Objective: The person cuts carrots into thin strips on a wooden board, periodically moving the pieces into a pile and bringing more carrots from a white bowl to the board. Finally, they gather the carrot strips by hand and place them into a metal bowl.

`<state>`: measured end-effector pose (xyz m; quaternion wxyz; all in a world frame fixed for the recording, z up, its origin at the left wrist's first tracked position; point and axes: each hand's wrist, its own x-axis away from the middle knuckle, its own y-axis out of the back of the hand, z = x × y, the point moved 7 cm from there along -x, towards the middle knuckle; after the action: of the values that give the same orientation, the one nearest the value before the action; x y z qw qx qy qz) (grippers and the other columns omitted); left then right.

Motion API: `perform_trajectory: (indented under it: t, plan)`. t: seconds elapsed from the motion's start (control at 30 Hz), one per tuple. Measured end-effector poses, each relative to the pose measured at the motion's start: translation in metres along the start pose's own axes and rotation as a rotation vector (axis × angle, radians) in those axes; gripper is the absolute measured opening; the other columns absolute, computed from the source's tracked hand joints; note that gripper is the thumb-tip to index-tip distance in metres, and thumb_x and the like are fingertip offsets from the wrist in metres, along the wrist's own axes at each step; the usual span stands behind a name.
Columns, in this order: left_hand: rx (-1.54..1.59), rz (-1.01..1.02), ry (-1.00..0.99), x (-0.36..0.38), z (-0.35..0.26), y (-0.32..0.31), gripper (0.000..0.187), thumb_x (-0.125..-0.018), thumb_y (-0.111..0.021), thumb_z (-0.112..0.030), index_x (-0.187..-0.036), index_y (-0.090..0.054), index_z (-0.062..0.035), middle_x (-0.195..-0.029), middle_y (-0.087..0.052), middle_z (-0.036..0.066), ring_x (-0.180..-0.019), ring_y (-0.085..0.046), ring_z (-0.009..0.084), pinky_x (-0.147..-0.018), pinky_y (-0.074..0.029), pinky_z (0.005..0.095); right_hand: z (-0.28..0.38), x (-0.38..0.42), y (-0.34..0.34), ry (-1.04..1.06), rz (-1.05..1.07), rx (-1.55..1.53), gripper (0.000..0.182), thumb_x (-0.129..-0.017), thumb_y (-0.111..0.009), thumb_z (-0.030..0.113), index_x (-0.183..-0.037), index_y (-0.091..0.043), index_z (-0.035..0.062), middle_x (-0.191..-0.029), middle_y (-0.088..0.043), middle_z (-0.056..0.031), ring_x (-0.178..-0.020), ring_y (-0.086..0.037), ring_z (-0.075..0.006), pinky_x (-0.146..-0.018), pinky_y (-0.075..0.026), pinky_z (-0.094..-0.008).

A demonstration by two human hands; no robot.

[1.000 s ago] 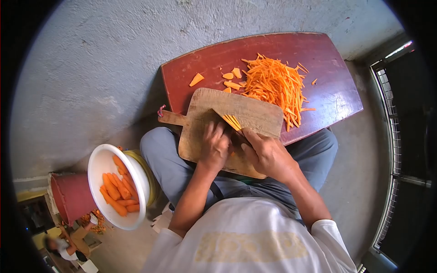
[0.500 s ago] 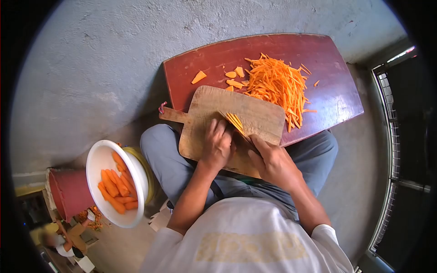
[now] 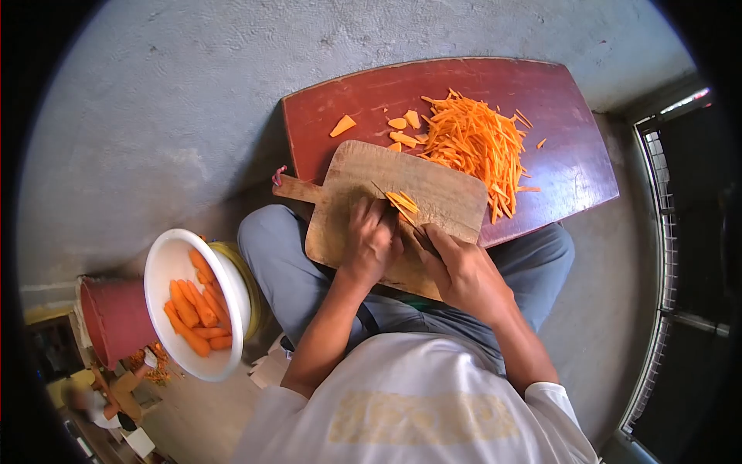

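Note:
My right hand [image 3: 471,274] is closed around a knife [image 3: 420,230], whose narrow blade points up and left across the wooden cutting board [image 3: 444,193]. Close beside the blade, my left hand [image 3: 372,243] is closed with curled fingers pressed down on carrot, mostly hidden beneath them. Freshly cut carrot strips [image 3: 403,203] lie against the far side of the blade. The board rests tilted between my lap and the red table's edge, its handle with a cord loop pointing left.
Past the board, a heap of carrot strips [image 3: 483,147] and several carrot offcuts [image 3: 343,125] lie on the red table [image 3: 355,93]. At left stands a white basin [image 3: 160,309] of peeled carrots [image 3: 197,313] near a red bucket [image 3: 120,321]. Another person [image 3: 116,398] is at lower left.
The strips by the blade have spread and tipped over to the right of it. Both hands stay nearly in place on the board; the whole view has shifted slightly.

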<state>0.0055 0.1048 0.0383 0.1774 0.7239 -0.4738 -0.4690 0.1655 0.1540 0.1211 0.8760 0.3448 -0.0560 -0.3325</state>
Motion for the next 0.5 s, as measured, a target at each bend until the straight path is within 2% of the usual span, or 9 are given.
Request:
perform_trajectory:
  t: [0.23, 0.33, 0.43, 0.5]
  plan:
    - [-0.018, -0.002, -0.027, 0.005, 0.002, -0.001, 0.04, -0.072, -0.078, 0.0, -0.112, -0.075, 0.0025, -0.118, -0.067, 0.025, -0.109, -0.062, 0.0496, -0.098, -0.054, 0.0591, -0.003, -0.004, -0.002, -0.038, 0.064, -0.01, 0.031, -0.106, -0.071, 0.01, -0.134, -0.063, -0.0012, -0.101, -0.076, -0.033, -0.092, -0.074, -0.0548, -0.078, -0.059, -0.0586]
    - [-0.026, -0.025, -0.016, 0.003, -0.001, 0.001, 0.037, -0.072, -0.077, 0.001, -0.109, -0.075, 0.0023, -0.116, -0.067, 0.025, -0.107, -0.062, 0.0491, -0.097, -0.054, 0.059, 0.001, 0.002, 0.002, -0.014, 0.012, -0.012, 0.028, -0.106, -0.071, 0.01, -0.13, -0.064, -0.0022, -0.099, -0.075, -0.0333, -0.092, -0.074, -0.0555, -0.078, -0.059, -0.0585]
    - [-0.008, 0.025, 0.033, 0.003, 0.001, 0.0, 0.031, -0.073, -0.077, 0.001, -0.104, -0.073, 0.0021, -0.114, -0.066, 0.024, -0.107, -0.061, 0.0491, -0.096, -0.054, 0.0586, -0.01, -0.008, -0.003, -0.111, 0.068, -0.043, 0.026, -0.106, -0.071, 0.009, -0.128, -0.064, -0.0028, -0.099, -0.075, -0.0342, -0.093, -0.073, -0.0564, -0.08, -0.059, -0.0587]
    - [-0.025, -0.02, 0.019, 0.002, -0.002, 0.002, 0.027, -0.074, -0.076, 0.001, -0.101, -0.072, 0.0015, -0.111, -0.065, 0.024, -0.105, -0.061, 0.0489, -0.094, -0.054, 0.0585, -0.007, -0.004, -0.003, -0.076, 0.058, -0.041, 0.026, -0.106, -0.071, 0.009, -0.129, -0.064, -0.003, -0.099, -0.074, -0.0348, -0.094, -0.073, -0.0568, -0.08, -0.059, -0.0588]
